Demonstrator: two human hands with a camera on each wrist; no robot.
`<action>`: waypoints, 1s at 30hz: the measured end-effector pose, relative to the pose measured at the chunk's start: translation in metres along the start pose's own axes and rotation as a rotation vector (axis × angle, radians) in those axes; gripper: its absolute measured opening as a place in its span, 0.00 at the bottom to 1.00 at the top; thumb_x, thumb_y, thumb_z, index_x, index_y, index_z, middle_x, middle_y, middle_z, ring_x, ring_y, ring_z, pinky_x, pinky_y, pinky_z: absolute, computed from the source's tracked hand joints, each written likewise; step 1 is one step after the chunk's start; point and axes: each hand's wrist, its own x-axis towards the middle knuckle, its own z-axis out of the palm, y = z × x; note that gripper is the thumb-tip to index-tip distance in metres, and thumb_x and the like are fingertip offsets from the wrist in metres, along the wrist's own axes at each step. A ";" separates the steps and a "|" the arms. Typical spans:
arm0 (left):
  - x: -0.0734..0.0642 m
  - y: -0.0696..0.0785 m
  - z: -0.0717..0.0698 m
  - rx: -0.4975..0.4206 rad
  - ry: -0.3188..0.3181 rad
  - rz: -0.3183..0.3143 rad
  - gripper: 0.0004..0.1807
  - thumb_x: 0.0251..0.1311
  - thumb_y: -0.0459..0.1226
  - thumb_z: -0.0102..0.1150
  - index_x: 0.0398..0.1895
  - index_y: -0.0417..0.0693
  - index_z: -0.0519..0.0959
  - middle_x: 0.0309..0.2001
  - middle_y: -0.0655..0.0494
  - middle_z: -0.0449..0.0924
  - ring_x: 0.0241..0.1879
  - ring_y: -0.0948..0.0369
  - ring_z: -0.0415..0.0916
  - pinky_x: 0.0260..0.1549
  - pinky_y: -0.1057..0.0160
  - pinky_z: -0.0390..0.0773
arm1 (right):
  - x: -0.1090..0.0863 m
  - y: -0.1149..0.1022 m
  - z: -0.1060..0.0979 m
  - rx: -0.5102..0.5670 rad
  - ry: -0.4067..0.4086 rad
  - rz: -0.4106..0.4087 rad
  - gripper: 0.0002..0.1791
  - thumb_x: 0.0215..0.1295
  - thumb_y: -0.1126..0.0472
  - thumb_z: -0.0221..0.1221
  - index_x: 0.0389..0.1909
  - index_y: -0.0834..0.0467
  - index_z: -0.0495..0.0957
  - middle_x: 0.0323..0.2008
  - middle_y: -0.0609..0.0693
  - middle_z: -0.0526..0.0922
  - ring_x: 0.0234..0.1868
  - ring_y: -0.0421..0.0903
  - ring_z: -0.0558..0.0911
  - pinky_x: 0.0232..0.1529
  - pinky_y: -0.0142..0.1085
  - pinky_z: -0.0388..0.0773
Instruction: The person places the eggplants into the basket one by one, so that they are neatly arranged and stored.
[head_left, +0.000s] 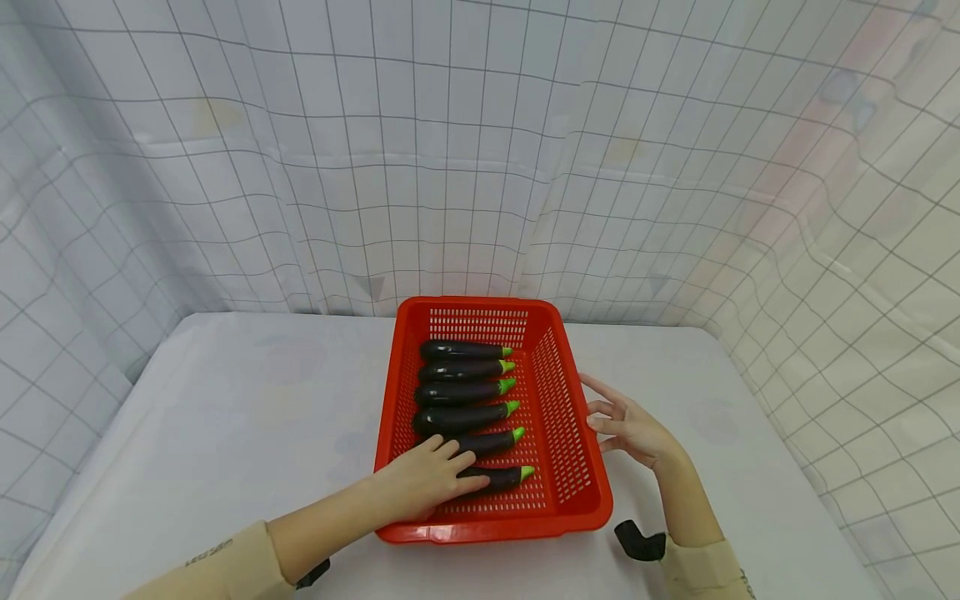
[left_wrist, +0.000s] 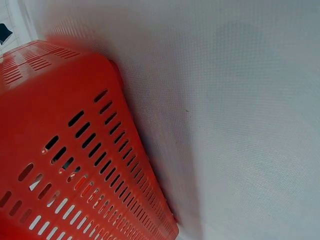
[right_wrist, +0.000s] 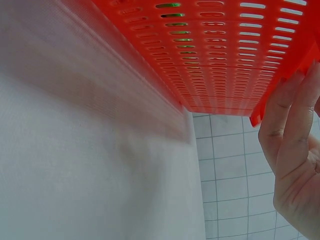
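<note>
A red perforated plastic basket (head_left: 495, 529) stands on the white table and holds several dark eggplants (head_left: 459, 417) in a row, green stems toward the right. Reaching over the basket's left front part, my left hand (head_left: 420, 482) lies across the two nearest eggplants with its fingers spread and fairly straight; it covers their left ends. My right hand (head_left: 633, 429) is at the basket's right rim, its fingertips against the outside. In the right wrist view, its lightly bent fingers (right_wrist: 285, 120) show beside the rim. The left wrist view shows the basket's slotted side (left_wrist: 100, 145) but no hand.
White cloth (head_left: 285, 400) covers the table on both sides of the basket. A white grid-patterned curtain (head_left: 480, 167) hangs behind and at both sides. Black wrist-worn pieces (head_left: 639, 542) show near both sleeves.
</note>
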 end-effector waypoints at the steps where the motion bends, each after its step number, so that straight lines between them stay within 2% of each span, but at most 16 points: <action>1: 0.000 0.000 0.000 0.003 -0.005 -0.004 0.34 0.42 0.51 0.68 0.58 0.67 0.71 0.45 0.60 0.72 0.43 0.60 0.67 0.43 0.63 0.70 | 0.000 0.000 0.000 0.000 0.001 0.000 0.39 0.63 0.70 0.52 0.71 0.54 0.44 0.40 0.51 0.77 0.37 0.45 0.80 0.32 0.42 0.80; 8: 0.000 0.001 0.000 0.036 -0.038 -0.024 0.34 0.44 0.50 0.67 0.59 0.69 0.68 0.45 0.62 0.71 0.44 0.62 0.68 0.43 0.64 0.70 | 0.000 0.000 0.000 -0.002 0.003 0.001 0.39 0.63 0.69 0.52 0.71 0.55 0.44 0.40 0.51 0.77 0.37 0.45 0.81 0.31 0.42 0.80; 18: -0.001 0.001 0.002 0.071 -0.022 -0.045 0.37 0.42 0.51 0.69 0.60 0.69 0.67 0.45 0.63 0.72 0.43 0.63 0.68 0.43 0.65 0.71 | 0.000 0.001 -0.001 -0.002 -0.003 -0.006 0.39 0.64 0.69 0.52 0.71 0.55 0.44 0.40 0.51 0.77 0.36 0.45 0.81 0.31 0.41 0.80; 30: 0.000 0.000 -0.001 0.023 -0.063 -0.066 0.41 0.41 0.53 0.68 0.63 0.68 0.64 0.49 0.62 0.71 0.47 0.62 0.66 0.47 0.62 0.70 | 0.000 0.001 -0.002 0.000 -0.024 -0.019 0.38 0.64 0.71 0.50 0.71 0.56 0.44 0.40 0.52 0.77 0.36 0.45 0.81 0.31 0.41 0.80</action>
